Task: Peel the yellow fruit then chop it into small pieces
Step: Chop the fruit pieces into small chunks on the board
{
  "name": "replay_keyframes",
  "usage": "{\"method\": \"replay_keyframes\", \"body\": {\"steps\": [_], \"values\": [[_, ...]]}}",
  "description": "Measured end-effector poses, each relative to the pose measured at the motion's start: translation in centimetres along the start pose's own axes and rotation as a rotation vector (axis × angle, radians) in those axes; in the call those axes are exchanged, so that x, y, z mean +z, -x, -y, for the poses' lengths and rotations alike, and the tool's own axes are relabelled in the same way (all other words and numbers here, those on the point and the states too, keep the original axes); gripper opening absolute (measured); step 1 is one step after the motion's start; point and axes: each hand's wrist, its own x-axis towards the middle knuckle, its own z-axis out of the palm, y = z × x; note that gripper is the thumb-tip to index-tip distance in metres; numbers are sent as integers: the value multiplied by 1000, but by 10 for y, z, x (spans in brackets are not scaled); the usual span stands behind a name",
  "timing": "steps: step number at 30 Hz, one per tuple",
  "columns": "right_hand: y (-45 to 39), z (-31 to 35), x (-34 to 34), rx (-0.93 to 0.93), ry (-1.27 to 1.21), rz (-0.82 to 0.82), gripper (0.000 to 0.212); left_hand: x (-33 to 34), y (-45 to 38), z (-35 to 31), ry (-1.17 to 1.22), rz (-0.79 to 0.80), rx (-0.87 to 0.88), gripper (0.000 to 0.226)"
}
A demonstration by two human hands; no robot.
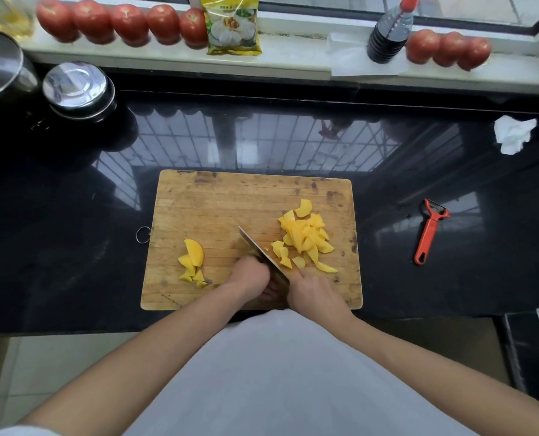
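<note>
A wooden cutting board [217, 202] lies on the black counter. A heap of yellow fruit pieces [304, 237] sits on its right half. A smaller group of yellow pieces [192, 259] lies on its left half. My right hand [312, 292] is shut on the handle of a cleaver whose blade [260, 251] runs diagonally up-left, between the two groups. My left hand [250, 276] is curled against the left side of the blade near the board's front edge. Whatever lies under that hand is hidden.
A red peeler [428, 231] lies on the counter right of the board. A crumpled white tissue [513, 133] sits far right. Metal pots [78, 89] stand at back left. Tomatoes [123, 23], a yellow packet [233, 26] and a dark sauce bottle [387, 36] line the windowsill.
</note>
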Motion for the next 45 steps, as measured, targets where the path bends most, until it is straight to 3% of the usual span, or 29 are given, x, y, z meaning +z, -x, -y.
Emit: {"method": "replay_keyframes", "body": {"steps": [5, 10, 14, 21, 23, 26, 28, 29, 31, 33, 35, 40, 45], "values": [[-17, 11, 2, -51, -44, -141, 15, -2, 7, 1, -78, -42, 48, 29], [-15, -19, -8, 36, -109, -139, 21, -1, 0, 3, -83, -14, 34, 29], [-3, -43, -30, -107, -125, -152, 23, -11, -12, -6, -261, -107, 159, 25], [17, -84, -40, -281, 134, -444, 13, -34, -2, -21, 185, 144, 46, 28], [21, -92, -43, -274, 183, -422, 26, -52, 5, -20, 208, 66, 15, 33], [22, -99, -43, -232, 248, -382, 39, -86, 7, -31, 275, -211, 103, 34], [20, -99, -40, -230, 248, -391, 32, -95, 16, -44, 149, -330, 281, 33], [18, -97, -38, -235, 242, -398, 28, -90, 26, -50, 12, -303, 379, 34], [15, -90, -35, -223, 252, -394, 25, -61, 49, -53, -337, -114, 522, 37], [15, -80, -35, -248, 264, -416, 34, -20, 63, -45, -726, 58, 597, 36], [17, -69, -39, -281, 298, -441, 48, 5, 64, -40, -1007, 104, 614, 42], [16, -60, -34, -281, 317, -566, 55, 8, 56, -40, -1198, 129, 595, 38], [13, -57, -24, -272, 281, -530, 48, 10, 48, -32, -1188, 151, 601, 29]]}}
